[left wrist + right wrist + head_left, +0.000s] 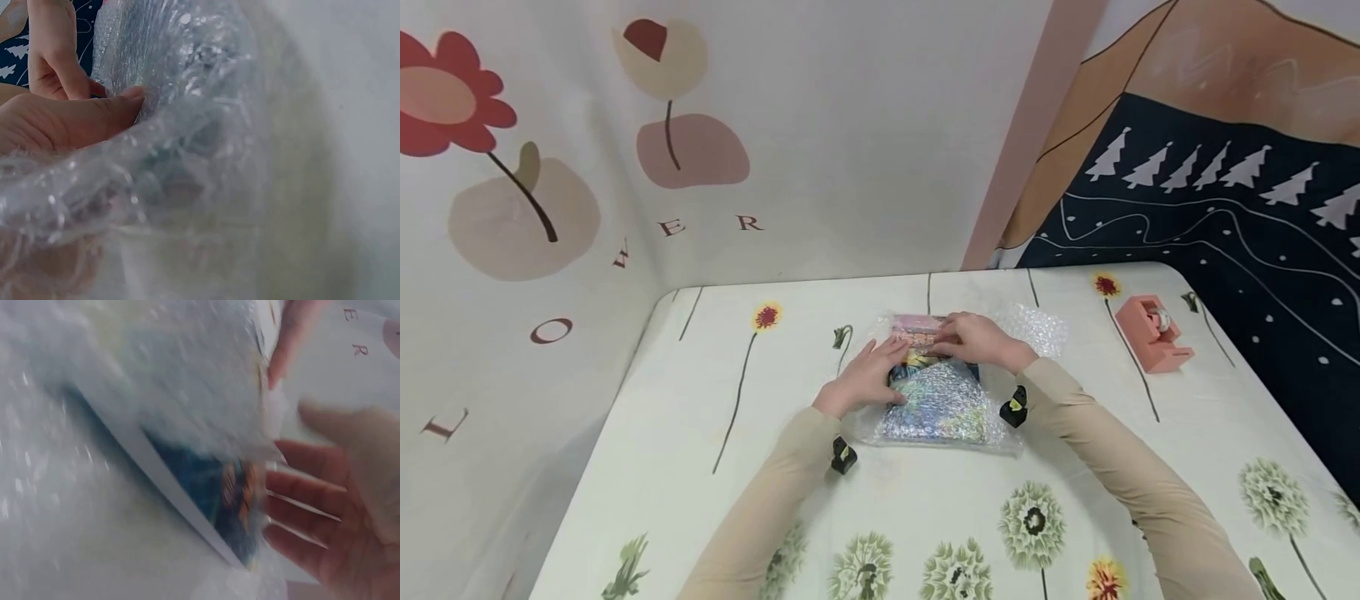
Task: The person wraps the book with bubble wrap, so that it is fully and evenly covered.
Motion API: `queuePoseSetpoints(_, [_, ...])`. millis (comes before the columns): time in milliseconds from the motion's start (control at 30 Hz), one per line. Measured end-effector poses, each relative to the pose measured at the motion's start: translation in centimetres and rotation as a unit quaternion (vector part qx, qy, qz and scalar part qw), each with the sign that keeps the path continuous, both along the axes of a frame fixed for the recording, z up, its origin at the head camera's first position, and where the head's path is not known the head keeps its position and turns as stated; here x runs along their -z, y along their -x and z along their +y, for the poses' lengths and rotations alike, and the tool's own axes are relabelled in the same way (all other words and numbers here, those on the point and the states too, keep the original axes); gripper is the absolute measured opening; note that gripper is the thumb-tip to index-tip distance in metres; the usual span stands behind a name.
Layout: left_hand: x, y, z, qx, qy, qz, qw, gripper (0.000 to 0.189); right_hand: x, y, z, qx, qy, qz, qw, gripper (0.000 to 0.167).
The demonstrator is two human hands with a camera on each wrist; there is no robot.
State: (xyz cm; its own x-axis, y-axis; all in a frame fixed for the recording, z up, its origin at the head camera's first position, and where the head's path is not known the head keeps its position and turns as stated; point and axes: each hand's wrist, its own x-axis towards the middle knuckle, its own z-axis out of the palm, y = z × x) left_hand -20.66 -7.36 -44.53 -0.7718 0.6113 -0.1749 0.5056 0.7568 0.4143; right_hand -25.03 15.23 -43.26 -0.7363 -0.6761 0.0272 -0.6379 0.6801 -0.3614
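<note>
Left hand (871, 375) spreads at the printed item's (927, 361) left. Right hand (977, 337), fingers straight, touches its far edge. Wrap (936, 408) covers its near end.

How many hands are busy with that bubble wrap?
2. The left hand is at the left side of the bubble wrap; the right hand is at the far side, toward the right. No others show.

Arms (767, 500) extended forward, converging; left hand (865, 377) spread; right hand (977, 338), thumb apart.
</note>
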Motion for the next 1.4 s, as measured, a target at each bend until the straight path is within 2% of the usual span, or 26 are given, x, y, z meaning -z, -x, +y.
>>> queuePoseSetpoints(100, [0.0, 0.1, 0.0, -0.003, -0.005, -0.004, 1.0000, 0.087, -0.1, 0.0, 0.5, -0.019, 0.000, -0.046, 0.9988, 0.045])
queuePoseSetpoints(167, [-0.1, 0.1, 0.0, -0.005, -0.005, -0.007, 0.9999, 0.085, 0.0, 0.0, 0.7, -0.025, -0.012, -0.054, 0.9981, 0.058])
queuePoseSetpoints(233, [-0.3, 0.1, 0.1, -0.009, -0.001, -0.012, 0.9999, 0.084, 0.1, -0.1, 0.8, -0.026, -0.024, -0.052, 0.9980, 0.064])
queuePoseSetpoints(367, [-0.7, 0.2, 0.4, -0.010, 0.006, -0.006, 0.9999, 0.083, 0.4, -0.2, 0.7, -0.027, -0.018, -0.035, 0.9988, 0.062])
queuePoseSetpoints(500, [-1.0, 0.3, 1.0, -0.001, 0.012, 0.031, 0.9995, 0.080, 0.4, -0.4, 0.7, -0.026, -0.014, -0.028, 0.9992, 0.058])
queuePoseSetpoints(633, [-0.8, 0.4, 1.6, -0.002, 0.006, 0.060, 0.9982, 0.076, 0.4, -0.5, 0.8, -0.031, -0.009, -0.014, 0.9994, 0.053])
queuePoseSetpoints(733, [-0.4, 0.5, 1.8, -0.013, 0.002, 0.062, 0.9980, 0.071, 0.6, -0.4, 0.8, -0.033, -0.008, -0.009, 0.9994, 0.052])
queuePoseSetpoints(967, [0.0, 0.5, 1.9, -0.030, -0.003, 0.043, 0.9986, 0.065, 0.7, -0.7, 1.0, -0.029, -0.001, -0.014, 0.9995, 0.055])
queuePoseSetpoints(1100, [0.1, 0.5, 2.0, -0.034, -0.005, 0.039, 0.9987, 0.064, 0.4, -1.3, 1.8, -0.005, 0.054, -0.013, 0.9984, 0.050])
queuePoseSetpoints(1233, [0.1, 0.5, 2.1, -0.040, -0.003, 0.035, 0.9986, 0.063, -0.1, -1.7, 3.3, 0.044, 0.124, 0.014, 0.9912, 0.042])
queuePoseSetpoints(1300, [0.2, 0.5, 2.1, -0.043, 0.000, 0.033, 0.9985, 0.064, -0.3, -1.8, 4.2, 0.069, 0.135, 0.028, 0.9881, 0.041])
queuePoseSetpoints(1400, [0.2, 0.5, 2.1, -0.049, 0.005, 0.032, 0.9983, 0.064, -0.4, -1.9, 5.8, 0.107, 0.123, 0.031, 0.9862, 0.042])
